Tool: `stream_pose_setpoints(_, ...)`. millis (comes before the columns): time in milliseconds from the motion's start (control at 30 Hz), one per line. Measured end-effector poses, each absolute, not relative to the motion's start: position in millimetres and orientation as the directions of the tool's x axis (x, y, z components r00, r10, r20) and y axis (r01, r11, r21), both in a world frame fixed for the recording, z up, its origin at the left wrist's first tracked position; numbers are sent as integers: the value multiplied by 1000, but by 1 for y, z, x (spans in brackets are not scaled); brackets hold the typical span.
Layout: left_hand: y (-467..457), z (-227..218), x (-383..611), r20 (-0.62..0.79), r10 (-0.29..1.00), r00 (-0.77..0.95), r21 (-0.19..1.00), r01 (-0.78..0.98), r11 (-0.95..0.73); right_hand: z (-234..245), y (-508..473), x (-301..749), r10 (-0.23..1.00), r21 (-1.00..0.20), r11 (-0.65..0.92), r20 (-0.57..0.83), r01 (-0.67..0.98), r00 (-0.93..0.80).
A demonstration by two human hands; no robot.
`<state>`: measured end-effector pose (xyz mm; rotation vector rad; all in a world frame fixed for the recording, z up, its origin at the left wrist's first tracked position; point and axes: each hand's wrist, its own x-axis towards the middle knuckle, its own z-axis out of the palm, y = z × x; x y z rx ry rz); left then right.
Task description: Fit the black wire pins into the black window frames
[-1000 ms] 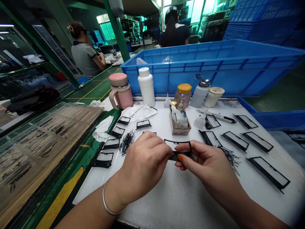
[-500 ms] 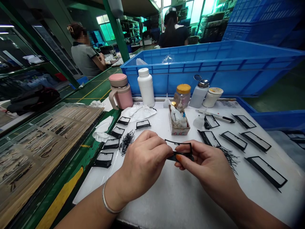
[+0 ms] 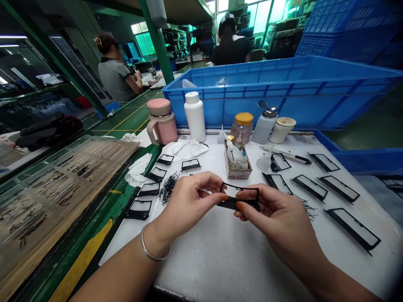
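Between my two hands, above the white work surface, is a small black plastic frame (image 3: pixel 241 204) with a rectangular opening. My left hand (image 3: pixel 192 201), with a bangle on the wrist, pinches its left end between thumb and fingers. On the other side my right hand (image 3: pixel 273 218) grips the right end, thumb in front and fingers behind. A pile of short black strips (image 3: pixel 169 187) lies just beyond my left hand. More thin black strips (image 3: pixel 310 209) show past my right hand, which partly hides them.
Similar black frames lie at left (image 3: pixel 138 209) and right (image 3: pixel 354 228). A small box of bottles (image 3: pixel 238 173) stands ahead, with a pink mug (image 3: pixel 165 126), white bottle (image 3: pixel 195 119) and pump bottle (image 3: pixel 264 126) behind. A large blue crate (image 3: pixel 283 96) borders the back. Two people sit beyond.
My left hand has turned and opened out from a curled hold over the frame to a thumb-and-finger pinch at its left end. The frame has shifted slightly right.
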<state>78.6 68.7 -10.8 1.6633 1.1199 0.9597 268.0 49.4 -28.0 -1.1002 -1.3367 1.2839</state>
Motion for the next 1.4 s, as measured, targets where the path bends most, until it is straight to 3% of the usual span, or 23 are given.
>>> stream_pose_setpoints(233, 73, -9, 78, 42, 957, 286, 992, 103, -74, -24, 54, 271, 963, -995, -85, -67, -57, -260)
stream_pose_setpoints(467, 72, -10, 80, 39, 960, 278, 996, 70, -61, -25, 56, 272, 940, -975, -176, -124, -139, -318)
stream_pose_setpoints(1400, 66, -13, 83, 98, 966, 239, 983, 127, -131, -23, 56, 273, 959, -991, -113, -89, -73, -270)
